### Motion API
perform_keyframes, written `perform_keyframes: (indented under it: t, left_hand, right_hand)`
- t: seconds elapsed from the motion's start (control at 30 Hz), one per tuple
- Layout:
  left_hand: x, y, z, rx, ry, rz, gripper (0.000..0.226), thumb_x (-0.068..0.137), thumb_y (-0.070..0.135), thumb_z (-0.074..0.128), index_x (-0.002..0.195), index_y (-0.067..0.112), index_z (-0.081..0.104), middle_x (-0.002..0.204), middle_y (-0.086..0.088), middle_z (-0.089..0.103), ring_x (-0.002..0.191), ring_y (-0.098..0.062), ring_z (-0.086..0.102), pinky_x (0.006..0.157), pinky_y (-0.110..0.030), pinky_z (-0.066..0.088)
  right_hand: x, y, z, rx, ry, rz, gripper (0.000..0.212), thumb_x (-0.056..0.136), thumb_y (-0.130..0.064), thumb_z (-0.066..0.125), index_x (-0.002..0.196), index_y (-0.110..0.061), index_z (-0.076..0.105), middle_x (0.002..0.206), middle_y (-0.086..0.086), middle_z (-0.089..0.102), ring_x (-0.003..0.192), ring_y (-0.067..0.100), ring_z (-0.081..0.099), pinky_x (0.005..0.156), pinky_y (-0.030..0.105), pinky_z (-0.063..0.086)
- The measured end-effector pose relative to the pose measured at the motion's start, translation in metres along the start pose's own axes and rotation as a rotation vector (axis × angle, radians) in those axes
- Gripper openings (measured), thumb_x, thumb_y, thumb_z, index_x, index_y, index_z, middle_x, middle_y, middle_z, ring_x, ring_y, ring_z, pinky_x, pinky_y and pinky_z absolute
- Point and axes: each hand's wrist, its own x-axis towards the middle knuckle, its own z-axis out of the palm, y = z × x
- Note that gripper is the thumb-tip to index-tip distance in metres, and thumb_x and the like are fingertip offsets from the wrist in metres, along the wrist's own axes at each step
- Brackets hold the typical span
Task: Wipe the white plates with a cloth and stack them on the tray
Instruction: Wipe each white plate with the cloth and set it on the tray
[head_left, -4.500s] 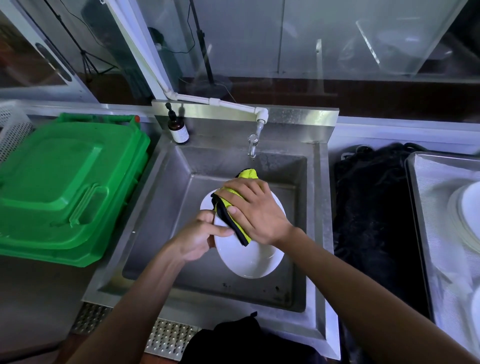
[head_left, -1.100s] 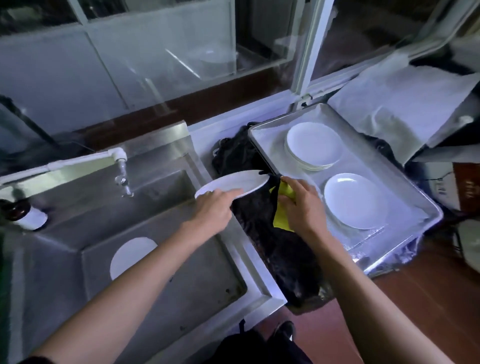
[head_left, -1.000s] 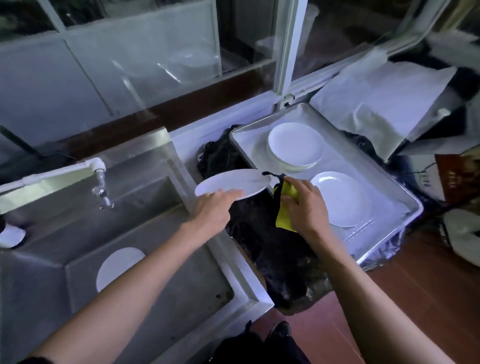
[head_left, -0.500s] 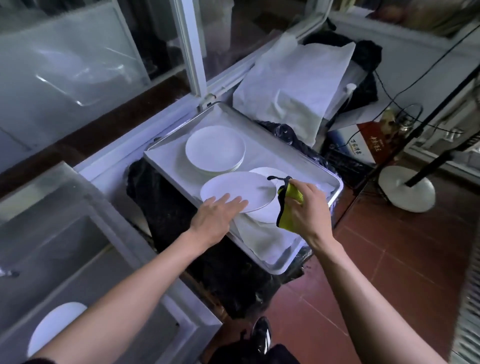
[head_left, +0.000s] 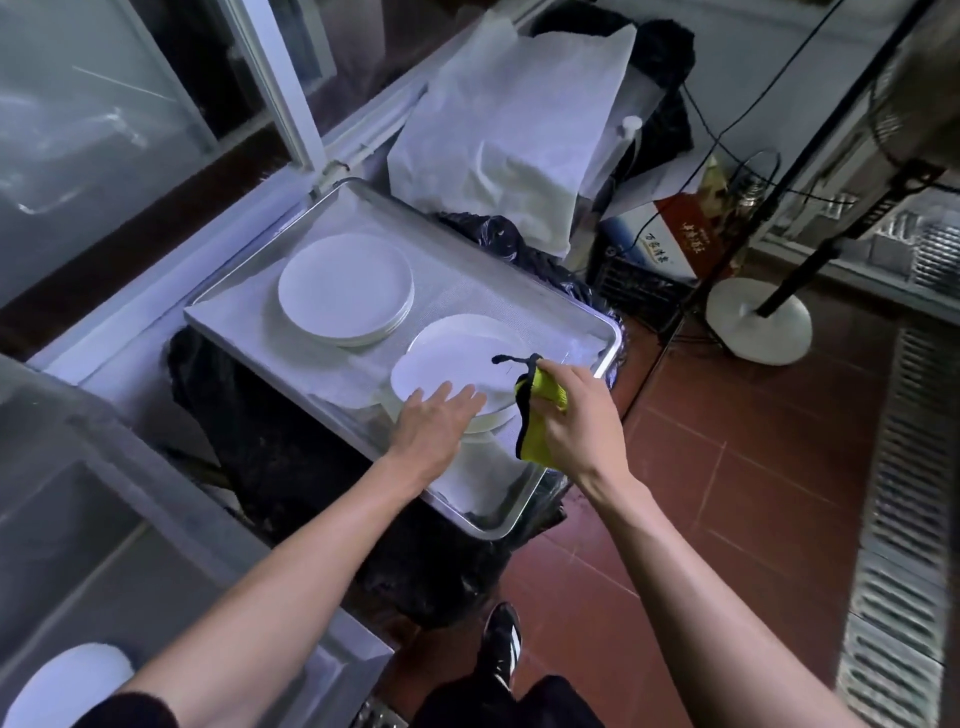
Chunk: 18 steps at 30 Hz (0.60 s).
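Tray (head_left: 582, 470): two plate stacks (head_left: 345, 296); left hand (head_left: 431, 423) on near plate (head_left: 452, 366).

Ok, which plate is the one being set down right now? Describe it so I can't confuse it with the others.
Find the metal tray lined with white cloth. The far stack of plates sits untouched; nearer, the plate being set down tops the second pile. It is the one under the left hand's straight fingers, beside the yellow cloth.
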Motion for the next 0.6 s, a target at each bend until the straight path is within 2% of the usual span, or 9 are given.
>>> perform_keyframes:
  t: [0.2,0.37,0.6]
  left_hand:
    - [0.008,0.01,0.023,0.046,-0.098,-0.017,0.081,0.091,-0.003,0.051,0.159,0.022,0.015,0.169,0.001,0.012,0.155,-0.03,0.011,0.121,-0.052,0.019]
    - [0.01,0.011,0.036,0.042,-0.122,-0.013,0.09,0.087,-0.004,0.059,0.16,0.021,0.013,0.169,-0.001,0.01,0.155,-0.031,0.009,0.12,-0.053,0.021]
    - [0.018,0.012,0.045,-0.031,-0.155,-0.056,0.094,0.086,-0.013,0.049,0.162,0.025,0.006,0.171,0.004,-0.001,0.157,-0.027,-0.001,0.125,-0.051,0.01]
  right_hand:
    - [0.002,0.006,0.001,0.019,-0.024,-0.007,0.039,0.093,-0.024,0.067,0.132,-0.024,0.062,0.123,0.0,0.064,0.114,0.025,0.054,0.097,0.041,0.043]
    - [0.001,0.009,0.001,0.048,-0.012,-0.015,0.038,0.092,-0.026,0.068,0.13,-0.025,0.064,0.12,-0.002,0.065,0.113,0.02,0.055,0.093,0.031,0.04]
    - [0.003,0.012,0.007,0.032,-0.042,-0.041,0.038,0.091,-0.023,0.067,0.128,-0.028,0.064,0.121,-0.004,0.065,0.114,0.018,0.054,0.09,0.028,0.039]
